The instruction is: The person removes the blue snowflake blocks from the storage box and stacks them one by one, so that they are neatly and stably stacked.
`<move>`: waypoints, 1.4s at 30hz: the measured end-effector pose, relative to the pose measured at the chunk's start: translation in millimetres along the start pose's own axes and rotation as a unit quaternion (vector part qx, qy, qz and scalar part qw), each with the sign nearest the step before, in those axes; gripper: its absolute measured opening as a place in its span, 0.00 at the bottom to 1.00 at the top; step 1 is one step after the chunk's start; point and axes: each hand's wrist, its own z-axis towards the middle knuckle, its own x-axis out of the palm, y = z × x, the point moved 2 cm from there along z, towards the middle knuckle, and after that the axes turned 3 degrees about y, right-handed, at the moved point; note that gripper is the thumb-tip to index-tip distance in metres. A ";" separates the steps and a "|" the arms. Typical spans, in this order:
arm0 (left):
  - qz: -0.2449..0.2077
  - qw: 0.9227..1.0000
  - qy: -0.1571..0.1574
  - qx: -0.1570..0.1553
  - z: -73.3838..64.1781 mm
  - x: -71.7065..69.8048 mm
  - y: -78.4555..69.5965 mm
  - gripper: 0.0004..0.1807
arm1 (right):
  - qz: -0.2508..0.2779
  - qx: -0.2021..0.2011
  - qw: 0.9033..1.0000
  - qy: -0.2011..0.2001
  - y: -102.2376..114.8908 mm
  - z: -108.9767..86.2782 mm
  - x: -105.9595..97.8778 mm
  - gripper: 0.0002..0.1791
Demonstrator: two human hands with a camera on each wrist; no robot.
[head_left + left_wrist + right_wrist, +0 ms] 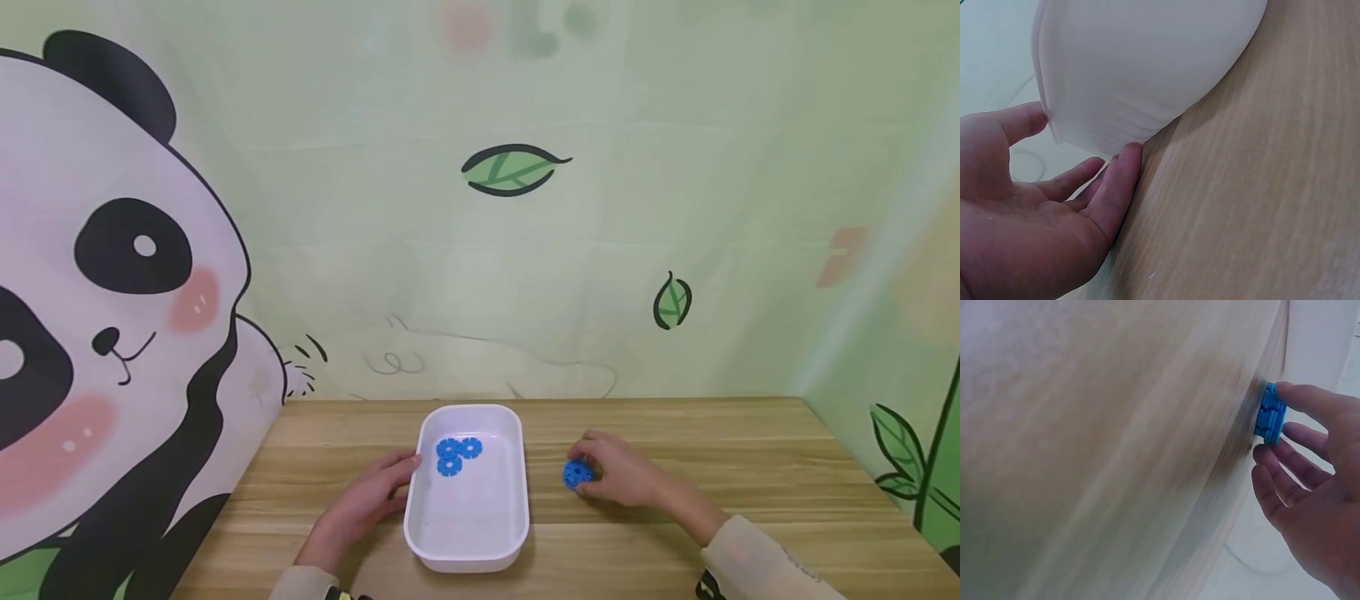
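Pale green backdrop [337,208] with a printed panda [172,175] and leaves [510,169] behind a wood-grain table [675,546], on which stands a white tray [467,529] with three blue notched discs [450,457] lying together toward its far end. Left hand [369,496] at the tray's left side, thumb touching the rim, fingers loosely extended against the outer wall. Right hand [624,471] pinching a blue disc stack [1269,417], thumb opposite fingers, near the tabletop right of the tray.

We pinch a bumpy blue piece [1270,415] between the thumb and fingers of our right hand [1327,506]. We hold it close to the brown wooden table [1116,437].
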 end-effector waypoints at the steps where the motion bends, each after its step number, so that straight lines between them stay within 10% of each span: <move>1: 0.000 1.000 0.000 0.000 0.0 -0.1 0.1 0.37 | 0.002 0.000 1.000 0.003 0.0 0.2 0.1 0.20; 21: 0.004 1.000 0.003 -0.007 1.3 -1.6 1.4 0.37 | 0.022 -0.015 1.000 0.003 6.3 10.1 -7.7 0.22; 31: 0.001 1.000 0.001 -0.008 1.8 -2.5 3.1 0.39 | 0.028 0.005 1.000 -0.005 65.5 59.1 -18.8 0.21; 42: -0.005 1.000 0.015 0.006 0.2 -1.7 -0.5 0.38 | 0.000 -0.061 0.998 0.019 117.7 119.3 17.8 0.20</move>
